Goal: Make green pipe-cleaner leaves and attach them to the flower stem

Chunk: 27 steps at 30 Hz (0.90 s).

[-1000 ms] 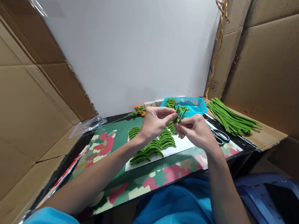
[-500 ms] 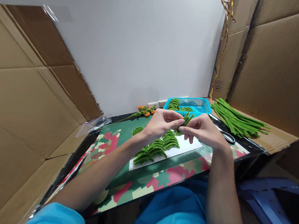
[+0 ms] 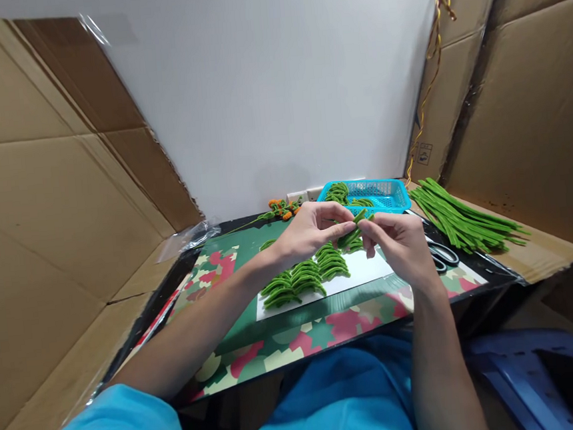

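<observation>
Pinching fuzzy green strips (image 3: 350, 237), left hand (image 3: 312, 230) and right hand (image 3: 402, 240) hover near a blue plastic mesh basket (image 3: 390, 196) holding curved green pieces (image 3: 336, 193).

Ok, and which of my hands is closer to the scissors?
Right. Your right hand is just to the left of the scissors. Your left hand is farther left, with the green fuzzy pieces held between the two hands.
</observation>
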### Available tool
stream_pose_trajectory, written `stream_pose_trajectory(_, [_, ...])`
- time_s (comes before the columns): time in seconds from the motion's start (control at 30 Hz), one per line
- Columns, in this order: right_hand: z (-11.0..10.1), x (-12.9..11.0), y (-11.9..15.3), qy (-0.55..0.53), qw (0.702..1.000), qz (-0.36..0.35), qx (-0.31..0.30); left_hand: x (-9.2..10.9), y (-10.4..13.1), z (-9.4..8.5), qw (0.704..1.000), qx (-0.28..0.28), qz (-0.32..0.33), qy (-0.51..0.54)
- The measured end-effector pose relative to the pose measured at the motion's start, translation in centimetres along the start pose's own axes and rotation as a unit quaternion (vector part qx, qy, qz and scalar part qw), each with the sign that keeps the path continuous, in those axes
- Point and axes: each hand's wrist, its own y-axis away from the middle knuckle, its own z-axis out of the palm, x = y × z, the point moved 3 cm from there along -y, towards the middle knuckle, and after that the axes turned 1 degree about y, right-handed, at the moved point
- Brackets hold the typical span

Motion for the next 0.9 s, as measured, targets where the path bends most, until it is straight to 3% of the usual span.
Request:
stream_pose_trajectory(0.27, [0.2,0.3,0.0,0.019,1.000,0.000,0.011,0.2,0.2,0.2,0.999,-0.016,0.022,-0.046])
stream_pose_trajectory(0.4, [0.1,0.3,0.1,0.048,0.995,-0.036,0.083,0.2,0.0,0.3,0.999,-0.019,0.018,-0.025])
stream_pose_trajectory(0.57, [-0.1,0.2,0.3,0.078,0.983,-0.044,0.160,-0.3,-0.1,0.5,0.997,-0.072,-0.018,-0.032])
stream_pose_trajectory(0.8, [-0.8,0.8,0.1,0.053,0.989,-0.012,0.138,0.8,0.5,1.3,0.992,-0.078,0.016,-0.093])
stream_pose_trajectory(0.9, [-1.3,-0.3,0.3,0.189,0.975,0.007,0.116,0.7,0.1,0.3,0.992,-0.028,0.022,-0.125])
